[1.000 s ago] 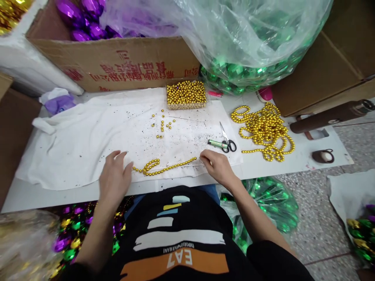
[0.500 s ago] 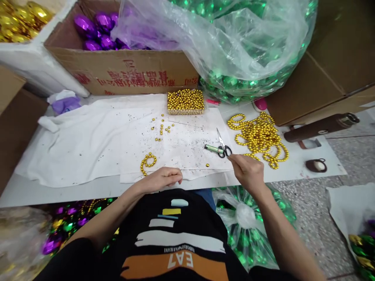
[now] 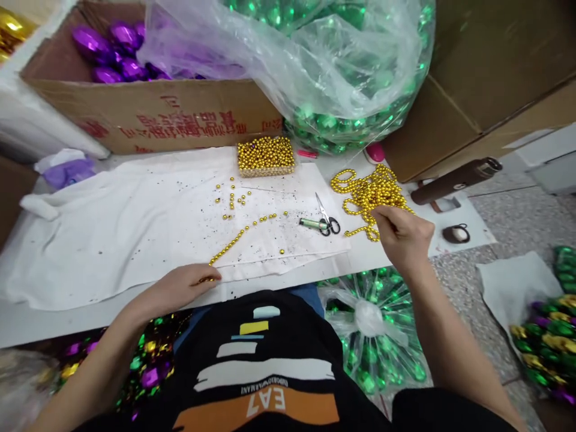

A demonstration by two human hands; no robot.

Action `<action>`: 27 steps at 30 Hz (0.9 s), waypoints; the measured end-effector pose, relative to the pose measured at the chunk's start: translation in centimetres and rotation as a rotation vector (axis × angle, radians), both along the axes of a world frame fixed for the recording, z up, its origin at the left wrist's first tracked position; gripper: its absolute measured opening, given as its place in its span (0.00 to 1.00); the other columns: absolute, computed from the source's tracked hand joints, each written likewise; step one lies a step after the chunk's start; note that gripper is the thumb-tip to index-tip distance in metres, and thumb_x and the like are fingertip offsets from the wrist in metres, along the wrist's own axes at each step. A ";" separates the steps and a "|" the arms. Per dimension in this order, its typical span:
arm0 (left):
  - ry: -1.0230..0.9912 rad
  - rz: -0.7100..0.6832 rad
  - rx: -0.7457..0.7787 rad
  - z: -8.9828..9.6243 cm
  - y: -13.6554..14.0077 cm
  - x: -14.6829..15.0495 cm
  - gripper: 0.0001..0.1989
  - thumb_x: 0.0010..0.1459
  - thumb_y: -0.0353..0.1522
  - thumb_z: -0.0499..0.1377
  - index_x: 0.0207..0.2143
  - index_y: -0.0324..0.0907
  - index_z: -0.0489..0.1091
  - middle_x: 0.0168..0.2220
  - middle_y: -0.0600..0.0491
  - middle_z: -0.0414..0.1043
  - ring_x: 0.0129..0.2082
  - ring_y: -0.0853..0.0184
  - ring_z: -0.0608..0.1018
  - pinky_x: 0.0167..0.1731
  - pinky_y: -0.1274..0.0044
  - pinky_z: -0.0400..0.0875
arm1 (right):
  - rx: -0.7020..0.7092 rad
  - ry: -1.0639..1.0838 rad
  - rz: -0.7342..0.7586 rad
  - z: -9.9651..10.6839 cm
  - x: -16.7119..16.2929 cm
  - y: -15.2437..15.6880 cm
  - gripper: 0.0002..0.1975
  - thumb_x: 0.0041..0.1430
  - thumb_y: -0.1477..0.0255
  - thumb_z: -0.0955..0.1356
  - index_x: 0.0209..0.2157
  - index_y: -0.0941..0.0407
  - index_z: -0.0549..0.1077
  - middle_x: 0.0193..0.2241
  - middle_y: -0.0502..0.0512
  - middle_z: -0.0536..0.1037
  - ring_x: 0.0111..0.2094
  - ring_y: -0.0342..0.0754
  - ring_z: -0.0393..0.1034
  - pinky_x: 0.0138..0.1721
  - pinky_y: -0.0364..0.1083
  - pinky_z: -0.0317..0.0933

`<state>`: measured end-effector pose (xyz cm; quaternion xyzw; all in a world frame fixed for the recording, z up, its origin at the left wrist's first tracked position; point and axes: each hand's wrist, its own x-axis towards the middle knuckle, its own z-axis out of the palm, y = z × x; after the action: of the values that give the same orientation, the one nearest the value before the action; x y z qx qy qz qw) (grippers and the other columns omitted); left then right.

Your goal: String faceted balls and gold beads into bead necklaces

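On the white cloth, a strand of small gold beads [image 3: 234, 240] runs slantwise up and right, its last beads spaced apart. My left hand [image 3: 180, 289] is closed on the lower end of this strand at the table's front edge. My right hand [image 3: 405, 237] is a fist raised over the right side; what its fingers hold, if anything, cannot be made out. Behind it lies a heap of gold bead strings [image 3: 371, 192]. Black-handled scissors [image 3: 327, 221] rest by a green-labelled tube [image 3: 312, 224], left of my right hand.
A clear box of gold beads [image 3: 265, 157] stands at the back, with loose beads [image 3: 232, 198] before it. Behind are a carton [image 3: 171, 114] of purple ornaments and a bag of green ones [image 3: 351, 120]. A brown flask [image 3: 454, 183] lies on the right.
My left hand has moved left and taken hold of the bead strand, which has gone from curled to stretched out. My right hand has moved away from the scissors, rightward.
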<state>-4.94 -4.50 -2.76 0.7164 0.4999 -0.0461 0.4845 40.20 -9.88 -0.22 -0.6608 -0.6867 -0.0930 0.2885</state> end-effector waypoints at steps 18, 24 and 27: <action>-0.504 0.260 -0.543 -0.6 -1.3 5.4 0.17 0.59 0.46 0.61 0.32 0.41 0.75 0.19 0.59 0.55 0.17 0.77 0.53 0.17 0.82 0.47 | -0.130 -0.037 -0.172 -1.0 4.0 -1.1 0.11 0.62 0.68 0.65 0.35 0.55 0.79 0.25 0.55 0.78 0.27 0.48 0.70 0.29 0.46 0.56; -0.469 0.272 -0.390 -0.4 -1.5 5.1 0.18 0.60 0.47 0.58 0.33 0.41 0.74 0.20 0.58 0.57 0.18 0.76 0.56 0.18 0.82 0.49 | -0.284 0.904 0.266 -0.8 1.0 -0.3 0.19 0.67 0.54 0.59 0.31 0.52 0.70 0.33 0.55 0.76 0.32 0.50 0.71 0.31 0.49 0.64; -0.440 0.139 -0.405 0.2 -1.4 5.5 0.18 0.63 0.47 0.55 0.33 0.41 0.73 0.22 0.57 0.62 0.20 0.74 0.65 0.21 0.81 0.59 | -0.168 0.990 0.248 1.1 -0.8 -0.1 0.21 0.70 0.53 0.53 0.34 0.48 0.69 0.23 0.51 0.66 0.24 0.47 0.61 0.25 0.47 0.58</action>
<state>0.52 -5.93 -2.52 0.5620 0.4114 0.0448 0.7162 39.39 -10.00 0.85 -0.5602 -0.5462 0.3209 0.5337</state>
